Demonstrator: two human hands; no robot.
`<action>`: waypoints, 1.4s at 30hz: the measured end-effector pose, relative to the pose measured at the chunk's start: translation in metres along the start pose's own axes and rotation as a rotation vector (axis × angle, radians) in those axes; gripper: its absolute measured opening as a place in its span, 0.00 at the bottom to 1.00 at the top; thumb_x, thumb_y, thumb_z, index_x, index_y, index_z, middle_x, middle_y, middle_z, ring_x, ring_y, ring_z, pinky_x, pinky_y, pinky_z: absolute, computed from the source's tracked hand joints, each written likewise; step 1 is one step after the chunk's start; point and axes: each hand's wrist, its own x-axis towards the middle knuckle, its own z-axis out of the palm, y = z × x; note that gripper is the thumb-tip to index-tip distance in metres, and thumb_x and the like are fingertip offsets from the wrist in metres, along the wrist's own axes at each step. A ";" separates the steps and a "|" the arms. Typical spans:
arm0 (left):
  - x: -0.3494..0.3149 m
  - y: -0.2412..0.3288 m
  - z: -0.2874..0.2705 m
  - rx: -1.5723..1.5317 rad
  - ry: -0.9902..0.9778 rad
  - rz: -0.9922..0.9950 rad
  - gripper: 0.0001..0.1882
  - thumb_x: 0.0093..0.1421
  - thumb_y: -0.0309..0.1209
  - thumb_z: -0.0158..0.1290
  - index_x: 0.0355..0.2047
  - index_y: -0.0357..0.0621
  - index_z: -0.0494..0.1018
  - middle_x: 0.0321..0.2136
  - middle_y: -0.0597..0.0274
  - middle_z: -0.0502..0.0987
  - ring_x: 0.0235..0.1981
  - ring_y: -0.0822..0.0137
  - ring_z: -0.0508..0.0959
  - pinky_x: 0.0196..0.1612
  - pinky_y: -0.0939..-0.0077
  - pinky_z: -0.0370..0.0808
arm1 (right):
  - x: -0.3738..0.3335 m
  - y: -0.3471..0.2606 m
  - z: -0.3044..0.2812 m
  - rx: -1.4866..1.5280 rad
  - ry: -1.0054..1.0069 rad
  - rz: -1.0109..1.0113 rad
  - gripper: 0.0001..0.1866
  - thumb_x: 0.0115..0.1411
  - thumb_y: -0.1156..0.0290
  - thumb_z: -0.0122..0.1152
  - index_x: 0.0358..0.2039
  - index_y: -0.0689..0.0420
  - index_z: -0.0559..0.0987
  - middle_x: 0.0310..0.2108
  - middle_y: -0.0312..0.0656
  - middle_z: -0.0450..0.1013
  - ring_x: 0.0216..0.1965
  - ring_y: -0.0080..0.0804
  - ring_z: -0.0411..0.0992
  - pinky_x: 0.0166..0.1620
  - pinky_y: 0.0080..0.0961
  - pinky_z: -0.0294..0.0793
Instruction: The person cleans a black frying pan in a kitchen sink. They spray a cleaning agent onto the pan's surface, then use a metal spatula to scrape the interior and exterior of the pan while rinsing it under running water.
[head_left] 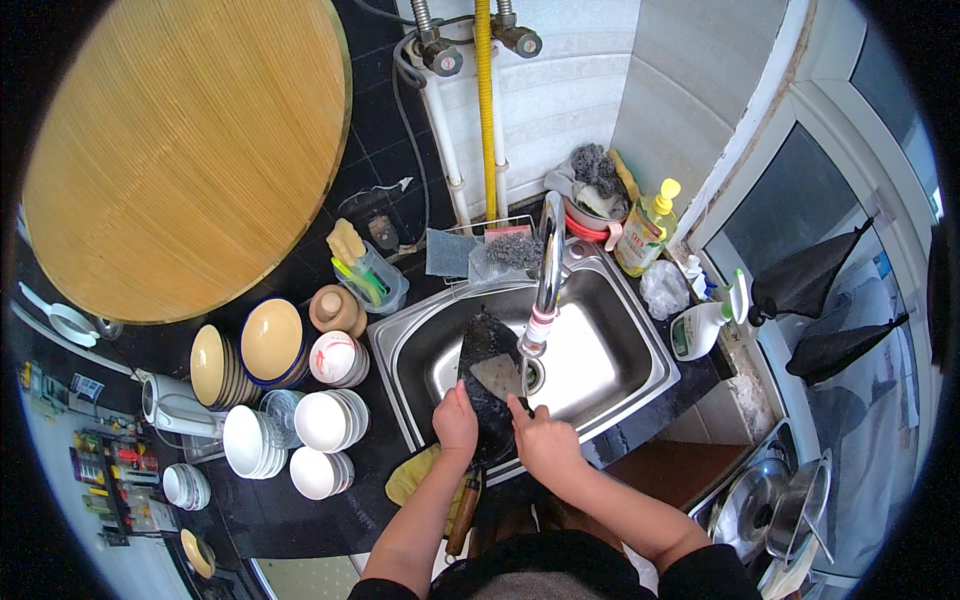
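Observation:
A blackened wok (484, 345) with a wooden handle (462, 520) is tilted over the left side of the steel sink (610, 385), its handle toward me. My left hand (457, 422) is closed on its left edge. My right hand (545, 440) is closed at the wok's right side, forefinger stretched along a flat grey metal blade (497, 377) that lies against the black surface. The grip on the blade's handle is mostly hidden by my fingers. Above them arches the chrome faucet (551, 255). A yellow cloth (412, 478) lies by my left wrist.
Stacked white bowls (325, 422) and tan bowls (273, 342) crowd the left counter. A large round wooden board (190, 150) leans behind. Right of the sink stand a yellow pump bottle (646, 235) and a white spray bottle (697, 330). Metal pans (755, 505) sit at lower right.

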 end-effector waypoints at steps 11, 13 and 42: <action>-0.007 0.013 0.006 0.055 -0.057 0.052 0.22 0.65 0.41 0.40 0.19 0.38 0.68 0.17 0.43 0.72 0.20 0.43 0.73 0.24 0.53 0.69 | 0.011 0.017 0.005 -0.045 0.010 0.073 0.21 0.57 0.66 0.52 0.52 0.52 0.71 0.23 0.47 0.69 0.17 0.42 0.72 0.20 0.35 0.72; -0.008 0.010 0.006 0.081 -0.078 0.028 0.22 0.65 0.40 0.40 0.19 0.39 0.68 0.17 0.43 0.72 0.21 0.44 0.74 0.24 0.53 0.69 | -0.004 0.014 -0.011 -0.056 -0.047 0.045 0.21 0.56 0.67 0.53 0.52 0.52 0.71 0.23 0.47 0.69 0.16 0.42 0.72 0.19 0.34 0.72; -0.011 0.019 0.013 0.074 -0.066 0.102 0.21 0.64 0.40 0.43 0.17 0.41 0.68 0.15 0.44 0.72 0.18 0.45 0.73 0.21 0.54 0.69 | 0.005 0.016 0.000 0.109 0.018 0.134 0.23 0.57 0.68 0.51 0.54 0.54 0.68 0.25 0.51 0.69 0.19 0.48 0.72 0.23 0.38 0.73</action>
